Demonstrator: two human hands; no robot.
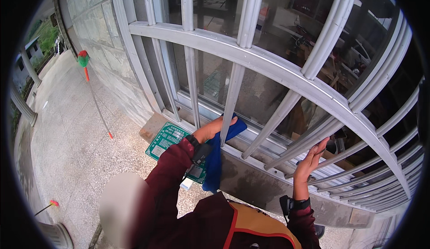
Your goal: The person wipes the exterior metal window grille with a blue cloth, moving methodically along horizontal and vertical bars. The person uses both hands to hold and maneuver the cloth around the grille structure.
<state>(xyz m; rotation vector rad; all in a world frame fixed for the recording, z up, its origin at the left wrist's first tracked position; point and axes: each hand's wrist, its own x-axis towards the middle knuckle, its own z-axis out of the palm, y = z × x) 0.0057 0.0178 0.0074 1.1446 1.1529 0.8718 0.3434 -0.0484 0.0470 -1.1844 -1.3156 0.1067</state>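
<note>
My left hand (214,129) reaches between the metal window bars and grips a blue cloth (215,168). Part of the cloth lies against the lower window frame (262,135) behind the bars, and the rest hangs down over the stone sill (248,182). My right hand (309,159) rests with stretched fingers against a slanted bar of the silver window grille (277,65), farther right. It holds nothing that I can see. Both wrists carry black strapped devices.
A green printed board (166,137) sits below the grille by my left forearm. A long-handled duster (83,60) with a red and green head lies on the speckled floor (71,150) at the left. Behind the window glass are cluttered objects (309,47). A stone-tiled wall (101,29) adjoins the grille.
</note>
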